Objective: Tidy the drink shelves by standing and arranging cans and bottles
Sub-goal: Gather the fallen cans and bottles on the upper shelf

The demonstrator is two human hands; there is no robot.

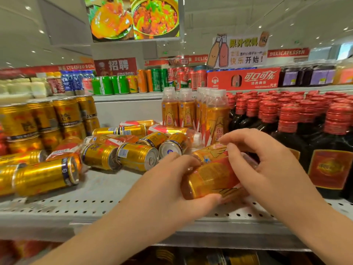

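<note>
My left hand point(172, 180) grips the base end of an orange energy-drink bottle point(210, 178) lying on its side on the perforated metal shelf point(95, 197). My right hand point(267, 165) curls over the same bottle's upper part from the right. A second fallen orange bottle point(208, 152) lies just behind it. Several gold cans point(137, 155) and more orange bottles lie toppled in a heap left of centre. A group of upright orange bottles point(191, 109) with clear caps stands at the back.
Stacked upright gold cans point(44, 119) fill the left side. Dark bottles with red caps point(298, 119) crowd the right. The upper shelf carries green, orange and red soda cans point(152, 81) and a red cola carton point(244, 78). Bare shelf lies in front of the heap.
</note>
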